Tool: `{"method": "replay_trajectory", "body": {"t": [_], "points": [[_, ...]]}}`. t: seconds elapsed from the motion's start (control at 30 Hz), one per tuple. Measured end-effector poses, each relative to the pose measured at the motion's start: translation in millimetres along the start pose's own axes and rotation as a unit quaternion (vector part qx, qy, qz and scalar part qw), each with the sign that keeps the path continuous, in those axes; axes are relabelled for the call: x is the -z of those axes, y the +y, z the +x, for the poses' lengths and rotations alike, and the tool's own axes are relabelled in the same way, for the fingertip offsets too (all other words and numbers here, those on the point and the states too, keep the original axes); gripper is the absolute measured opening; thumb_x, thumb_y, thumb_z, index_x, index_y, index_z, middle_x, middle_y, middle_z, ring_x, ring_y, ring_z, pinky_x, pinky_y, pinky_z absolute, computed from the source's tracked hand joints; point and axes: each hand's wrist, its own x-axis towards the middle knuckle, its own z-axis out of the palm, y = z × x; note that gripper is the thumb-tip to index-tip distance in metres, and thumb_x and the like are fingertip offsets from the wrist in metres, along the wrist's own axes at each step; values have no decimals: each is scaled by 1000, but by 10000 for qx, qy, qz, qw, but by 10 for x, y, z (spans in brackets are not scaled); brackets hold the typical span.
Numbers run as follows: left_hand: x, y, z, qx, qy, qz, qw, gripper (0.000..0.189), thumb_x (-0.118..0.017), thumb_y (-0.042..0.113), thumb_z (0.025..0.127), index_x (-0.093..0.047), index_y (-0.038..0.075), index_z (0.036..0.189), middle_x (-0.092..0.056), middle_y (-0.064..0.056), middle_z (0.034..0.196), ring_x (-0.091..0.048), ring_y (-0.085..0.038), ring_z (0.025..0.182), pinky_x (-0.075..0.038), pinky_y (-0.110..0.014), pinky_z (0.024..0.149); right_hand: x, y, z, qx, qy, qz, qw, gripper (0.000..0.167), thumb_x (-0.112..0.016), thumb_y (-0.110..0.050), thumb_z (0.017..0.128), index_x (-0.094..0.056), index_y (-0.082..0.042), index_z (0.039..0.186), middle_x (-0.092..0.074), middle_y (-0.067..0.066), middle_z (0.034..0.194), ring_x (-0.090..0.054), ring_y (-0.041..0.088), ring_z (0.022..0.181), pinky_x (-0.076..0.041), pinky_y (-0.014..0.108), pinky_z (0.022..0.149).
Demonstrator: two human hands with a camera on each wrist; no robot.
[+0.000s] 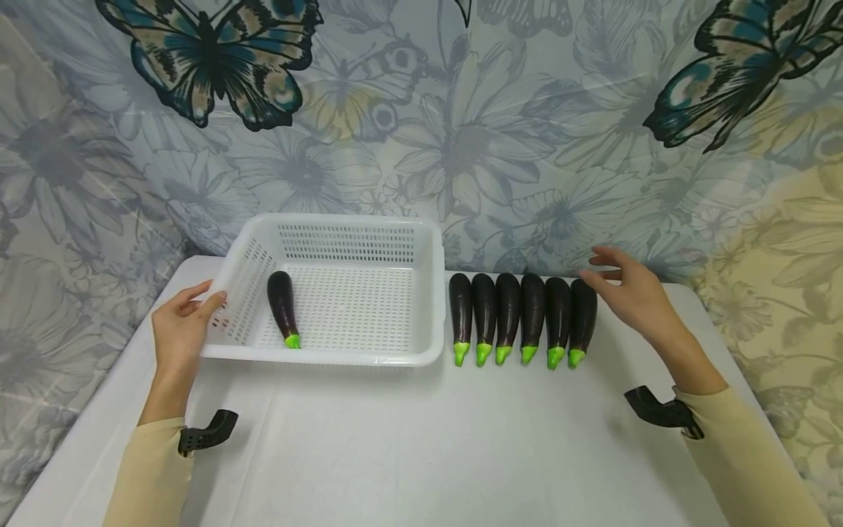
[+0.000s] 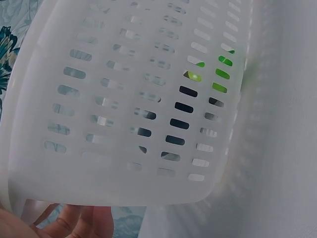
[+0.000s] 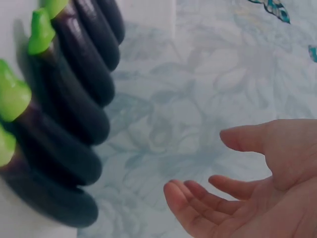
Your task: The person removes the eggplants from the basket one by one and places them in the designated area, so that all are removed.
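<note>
A white plastic basket (image 1: 356,359) with slotted walls stands on the table, and one eggplant (image 1: 282,304) lies inside near its left end. My left hand (image 1: 183,322) grips the basket's left rim, thumb over the edge; in the left wrist view the fingers (image 2: 74,220) show below the rim, and the eggplant shows through the slots. Right of the basket several eggplants (image 1: 507,311) lie side by side in a row, green stems toward me. Beside the rightmost eggplant (image 1: 583,318) my right hand (image 1: 628,293) hovers with thumb and fingers apart, holding nothing.
A white cloth covers the table (image 1: 421,446). Behind it hangs a floral and butterfly-patterned cloth (image 1: 461,146), close to the basket's back rim and the eggplants' far ends. Each wrist carries a black camera mount (image 1: 207,433).
</note>
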Motion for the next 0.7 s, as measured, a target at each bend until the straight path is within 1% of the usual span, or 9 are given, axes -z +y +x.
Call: {"method": "replay_trajectory", "body": {"t": [0.23,0.47,0.57,0.7], "points": [[-2,5,-17,-44,2,32,10000,47,-69,28,92,-60,13,136,-59,10,75,-59,0,63,-48,-17,52,-66,-175,22,193,91,254,9995,60,-51,-29,103,-33,6,148,-45,31,140,-45,50,123,-43,62,90],[2,15,-28,-73,-9,94,9999,48,-69,29,92,-60,13,136,-58,10,75,-59,0,64,-48,-17,53,-154,-392,38,635,397,579,9955,51,-53,-23,102,-42,3,144,-53,27,133,-52,47,118,-45,57,87],[-4,10,-23,-92,-18,116,9999,48,-69,29,92,-60,13,136,-58,10,76,-58,0,64,-47,-17,53,-204,-489,73,803,448,670,9935,49,-53,-18,101,-43,4,143,-54,27,132,-53,46,117,-45,57,90],[-22,7,-19,-102,-5,75,9999,48,-70,30,92,-60,13,136,-58,9,76,-58,-1,65,-46,-16,54,-271,-598,138,832,451,877,9916,48,-51,-16,101,-42,2,145,-54,25,133,-54,43,119,-44,55,94]]}}
